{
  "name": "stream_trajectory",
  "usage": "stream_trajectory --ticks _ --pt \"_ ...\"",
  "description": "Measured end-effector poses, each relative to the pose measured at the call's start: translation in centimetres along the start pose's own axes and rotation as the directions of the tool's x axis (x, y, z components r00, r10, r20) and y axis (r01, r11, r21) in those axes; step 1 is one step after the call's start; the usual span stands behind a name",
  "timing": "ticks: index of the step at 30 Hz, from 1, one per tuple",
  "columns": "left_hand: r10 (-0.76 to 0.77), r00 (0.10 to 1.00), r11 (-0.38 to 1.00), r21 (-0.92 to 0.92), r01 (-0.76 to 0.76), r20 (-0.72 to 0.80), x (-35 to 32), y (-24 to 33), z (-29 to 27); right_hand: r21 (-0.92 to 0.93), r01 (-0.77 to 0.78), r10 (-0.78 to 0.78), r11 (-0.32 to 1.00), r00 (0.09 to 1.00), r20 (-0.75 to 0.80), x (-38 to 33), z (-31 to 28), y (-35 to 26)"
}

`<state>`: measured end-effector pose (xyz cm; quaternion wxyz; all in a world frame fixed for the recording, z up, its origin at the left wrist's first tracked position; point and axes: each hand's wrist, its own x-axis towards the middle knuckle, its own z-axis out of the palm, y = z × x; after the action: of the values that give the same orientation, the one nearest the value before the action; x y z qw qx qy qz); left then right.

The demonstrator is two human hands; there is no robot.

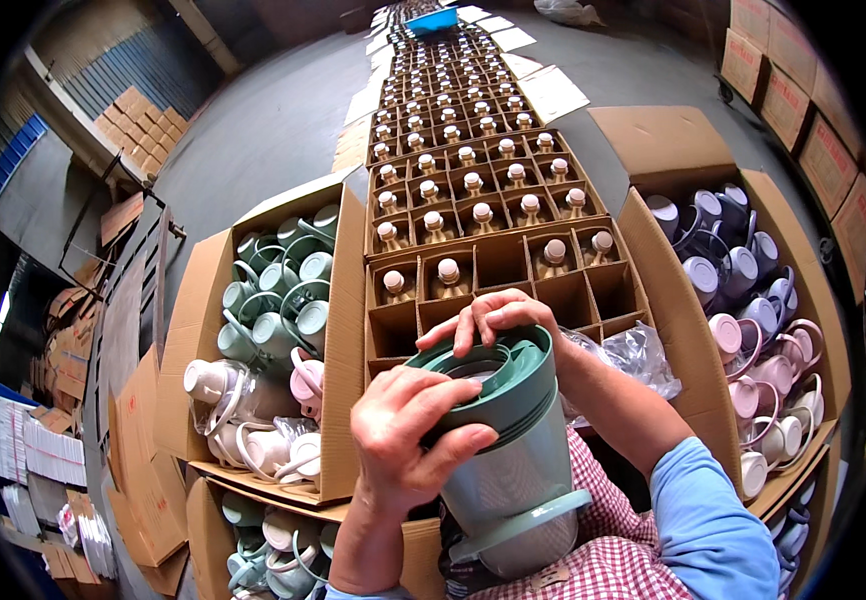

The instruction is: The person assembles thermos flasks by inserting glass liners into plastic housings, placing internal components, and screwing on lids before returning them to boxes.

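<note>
Atop the grey container [498, 485], the left hand [400, 425] and right hand [513, 312] grip the green lid [515, 403], seemingly adjusting it; next calls for even pressure.

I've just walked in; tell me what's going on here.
A person's left hand grips the dark-green top of a translucent container, and the right hand lies over its far side. Ahead, a partitioned box has capped bottles in some cells. The carton on the left and the carton on the right hold coloured pieces with handles.
</note>
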<state>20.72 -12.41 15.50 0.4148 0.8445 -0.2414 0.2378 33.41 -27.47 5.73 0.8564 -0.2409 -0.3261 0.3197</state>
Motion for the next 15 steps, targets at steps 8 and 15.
stream_trajectory --ticks 8,15 --pt "0.056 0.998 0.980 -0.190 -0.052 0.014 -1.0 -2.5 0.3 -0.227 -0.060 0.017 0.972 0.982 -0.190 -1.6 1.7 -1.7" --pt "-0.043 0.975 0.829 -0.537 0.155 0.217 -0.6 -4.4 -2.7 -0.367 -0.151 0.070 0.918 0.972 -0.225 -2.3 3.2 -2.6"
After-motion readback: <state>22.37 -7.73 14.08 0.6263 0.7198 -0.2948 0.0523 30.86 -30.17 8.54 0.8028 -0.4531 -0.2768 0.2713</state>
